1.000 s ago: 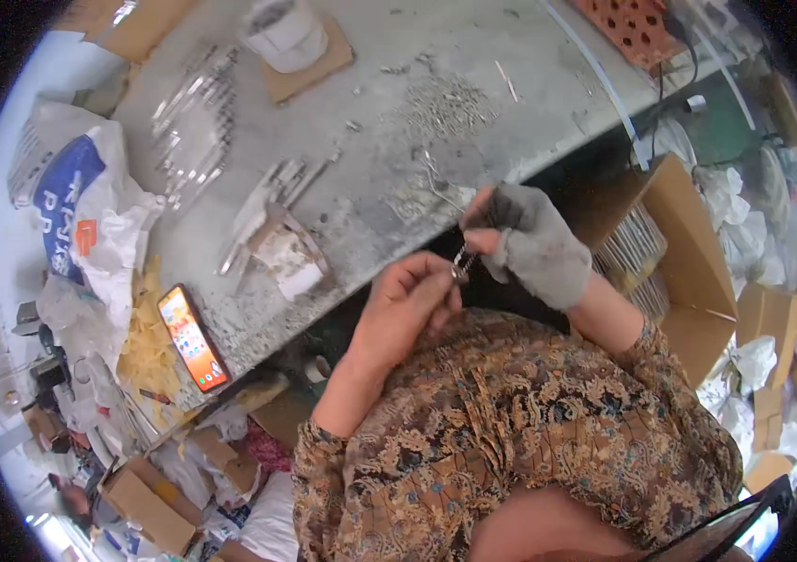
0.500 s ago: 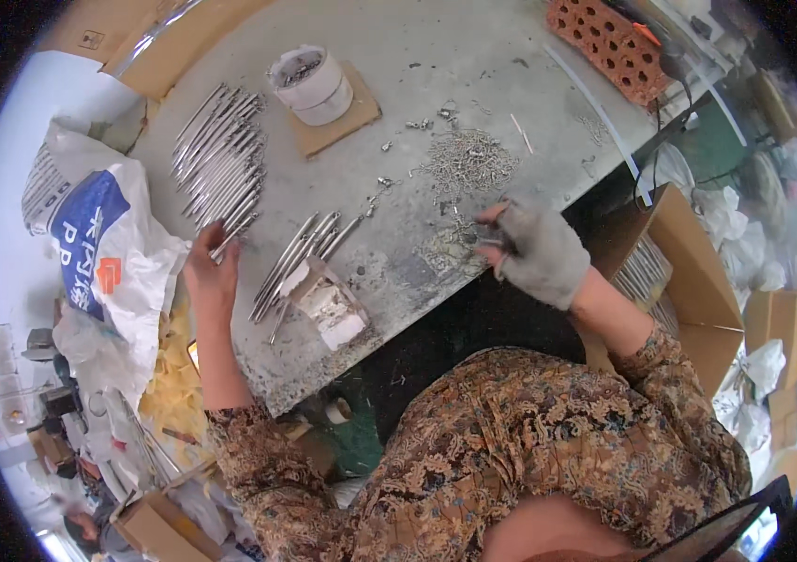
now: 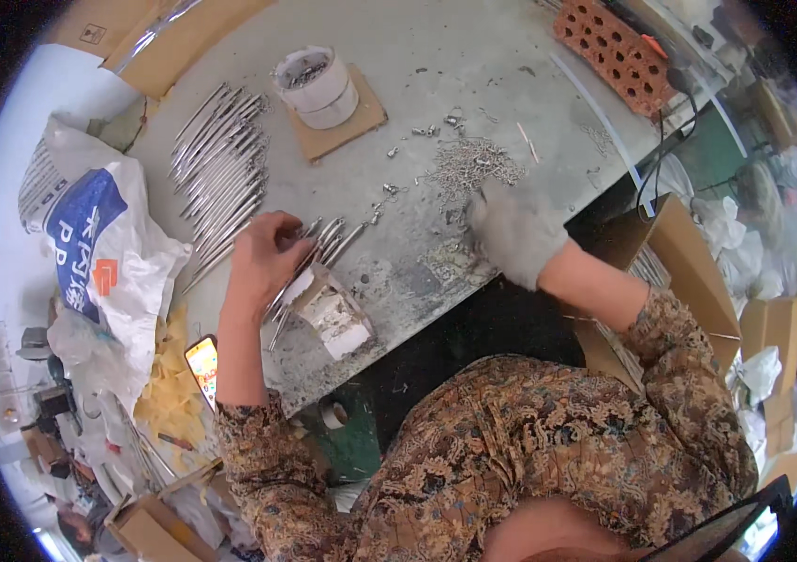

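Note:
My bare left hand is at the smaller bunch of slim silver metal rods, its bent thumb and fingers closed around the top end of a rod. This bunch leans on a white, worn block. Left of it lies a larger spread of silver rods, side by side on the table. My right hand, in a grey glove, is at the near edge of a heap of fine metal chains. Motion blurs its fingers, and what they hold is hidden. Small metal clasps lie between the hands.
A white round tub of small metal parts stands on a cardboard piece. A holed red brick sits far right. A white printed sack and a lit phone are left; an open carton is right.
My left hand has moved right from the large spread of rods to the smaller bunch. A rod now sticks out at the spread's near end. My right hand has shifted slightly and turned.

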{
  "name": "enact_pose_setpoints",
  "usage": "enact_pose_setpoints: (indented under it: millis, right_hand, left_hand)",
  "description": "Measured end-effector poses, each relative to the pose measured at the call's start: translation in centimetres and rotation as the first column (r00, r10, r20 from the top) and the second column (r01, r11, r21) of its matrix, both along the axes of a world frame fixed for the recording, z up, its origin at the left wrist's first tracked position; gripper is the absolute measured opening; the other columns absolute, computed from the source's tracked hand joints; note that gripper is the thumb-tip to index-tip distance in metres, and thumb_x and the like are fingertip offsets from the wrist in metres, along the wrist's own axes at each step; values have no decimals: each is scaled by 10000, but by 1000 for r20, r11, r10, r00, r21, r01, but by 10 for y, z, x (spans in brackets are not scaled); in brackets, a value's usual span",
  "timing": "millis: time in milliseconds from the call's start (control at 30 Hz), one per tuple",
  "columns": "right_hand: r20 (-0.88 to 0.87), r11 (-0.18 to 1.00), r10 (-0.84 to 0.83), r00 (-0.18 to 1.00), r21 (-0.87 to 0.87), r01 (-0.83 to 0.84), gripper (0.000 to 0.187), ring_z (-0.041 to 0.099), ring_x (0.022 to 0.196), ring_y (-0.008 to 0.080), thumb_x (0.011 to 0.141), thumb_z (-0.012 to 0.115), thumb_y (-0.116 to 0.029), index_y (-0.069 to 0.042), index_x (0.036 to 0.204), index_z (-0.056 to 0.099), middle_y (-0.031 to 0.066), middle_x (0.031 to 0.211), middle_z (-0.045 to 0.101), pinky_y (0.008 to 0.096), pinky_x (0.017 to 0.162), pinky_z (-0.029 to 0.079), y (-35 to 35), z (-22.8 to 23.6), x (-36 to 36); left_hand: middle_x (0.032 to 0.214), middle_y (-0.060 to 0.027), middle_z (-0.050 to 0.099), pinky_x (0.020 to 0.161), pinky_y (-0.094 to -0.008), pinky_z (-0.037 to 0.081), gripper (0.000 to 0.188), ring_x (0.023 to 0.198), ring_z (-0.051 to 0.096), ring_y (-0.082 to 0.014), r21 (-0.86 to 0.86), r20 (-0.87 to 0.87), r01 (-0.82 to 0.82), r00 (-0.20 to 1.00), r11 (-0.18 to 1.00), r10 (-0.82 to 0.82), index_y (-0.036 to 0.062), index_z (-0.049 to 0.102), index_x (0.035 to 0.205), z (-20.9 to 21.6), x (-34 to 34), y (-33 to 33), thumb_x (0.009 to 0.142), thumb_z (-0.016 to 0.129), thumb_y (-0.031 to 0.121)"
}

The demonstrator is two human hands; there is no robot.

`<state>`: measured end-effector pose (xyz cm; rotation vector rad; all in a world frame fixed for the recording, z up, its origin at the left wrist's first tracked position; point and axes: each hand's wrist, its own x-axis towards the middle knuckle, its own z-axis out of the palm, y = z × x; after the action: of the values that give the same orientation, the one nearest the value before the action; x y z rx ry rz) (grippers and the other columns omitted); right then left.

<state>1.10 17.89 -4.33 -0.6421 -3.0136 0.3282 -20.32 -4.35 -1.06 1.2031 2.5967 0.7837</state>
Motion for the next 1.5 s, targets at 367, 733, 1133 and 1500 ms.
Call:
enact_pose_setpoints:
  millis: [367,733,1133,1500]
  right_hand:
    - [-76,978,206,976,-6,-207,188,569,875,344,752,520,-151,-24,882,570,143,964,541,419,764,465,24,34,-12]
    - [-406,851,-71,911,-501,-157,181,605,757,307,759,523,-122,-7,882,591,164,762,619,372,719,469,49,18,-13]
    - [-307,357,-238,921,-910,-211,143,502,598,76,785,609,-95,-2,884,565,20,732,560,217,505,411,50,40,8]
    - [-563,551,14,826,-685,-477,108,523,644,125,767,580,-36,0,867,562,53,691,552,269,598,435,5,69,30]
  left_hand:
    - [732,-157,609,641,-327,464,212,662,589,-253,-116,110,89,991,989,-77,-22,618,814,2,-8,8,688,656,144]
    - [758,-167,609,688,-336,461,287,706,587,-253,-163,109,82,992,983,-64,-29,584,898,3,-4,6,718,632,189]
    - [737,-104,599,559,-301,430,128,608,540,-198,357,-367,38,925,934,103,-8,528,917,63,31,9,809,555,56]
    - [851,-27,611,495,-182,360,229,561,459,-38,436,715,-229,675,871,-181,7,579,1021,19,154,75,804,617,70]
